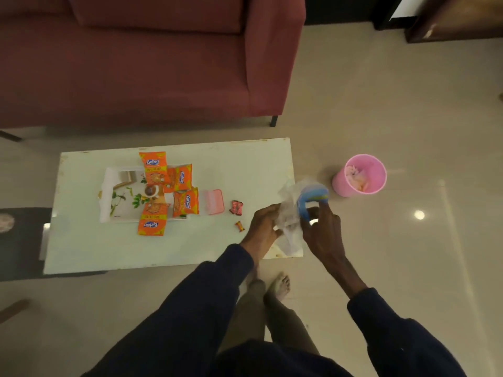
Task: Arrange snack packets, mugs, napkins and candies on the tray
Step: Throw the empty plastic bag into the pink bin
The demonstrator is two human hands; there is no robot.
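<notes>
A white patterned tray [109, 191] lies on the low white table [81, 248], with several orange snack packets [152, 165] laid around its middle. A pink flat pack [214, 201] sits just right of the tray. Red candies [236, 207] and a small orange candy [239, 226] lie further right. Over the table's right end, my right hand [322, 232] grips a blue mug [313, 198] by its handle. My left hand [262, 227] holds crumpled white napkin paper [288, 213] against the mug.
A maroon sofa [136, 63] stands behind the table. A pink bin [362, 175] with rubbish stands on the tiled floor to the table's right. My bare feet [280, 284] are at the table's front edge. Dark furniture [449, 17] fills the far right corner.
</notes>
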